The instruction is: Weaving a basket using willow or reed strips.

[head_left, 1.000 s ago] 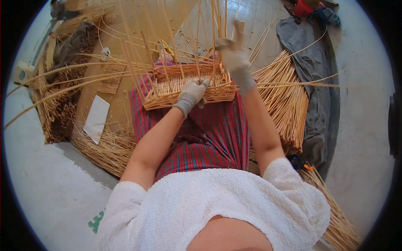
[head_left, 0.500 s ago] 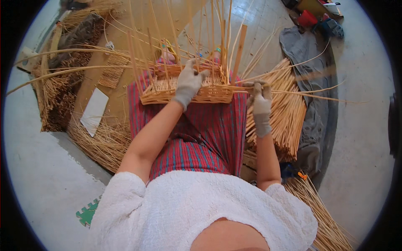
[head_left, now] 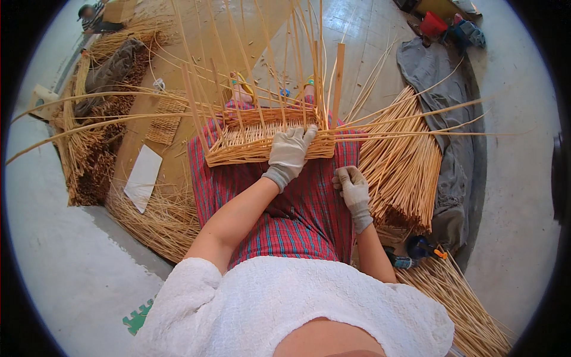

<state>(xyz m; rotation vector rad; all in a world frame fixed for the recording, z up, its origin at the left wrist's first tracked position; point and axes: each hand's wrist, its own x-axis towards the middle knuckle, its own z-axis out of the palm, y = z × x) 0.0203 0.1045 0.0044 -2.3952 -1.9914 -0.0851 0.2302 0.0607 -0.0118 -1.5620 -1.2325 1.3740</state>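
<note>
A partly woven rectangular wicker basket [head_left: 238, 156] rests across my lap, with tall upright stakes [head_left: 247, 59] rising from its walls. My left hand [head_left: 289, 152], in a pale work glove, is closed over the rim of its near wall, right of the middle. Long loose weaving strands [head_left: 410, 135] stick out past the basket's right end, and others [head_left: 89, 124] past its left. My right hand [head_left: 353, 185], gloved too, is apart from the basket, beside my right thigh and below the strands. Its fingers are curled in; no strand shows in them, and the palm is hidden.
A thick bundle of peeled rods [head_left: 404, 166] lies on my right beside a grey cloth [head_left: 443, 107]. To my left are dark rod bundles [head_left: 104, 143], a woven mat piece [head_left: 166, 122] and a white sheet [head_left: 143, 177]. A person [head_left: 98, 18] is at the far left.
My right hand has let go of the strands at the basket's right end and drawn down toward my thigh. My left hand has shifted right along the basket, which sits slightly lower in view.
</note>
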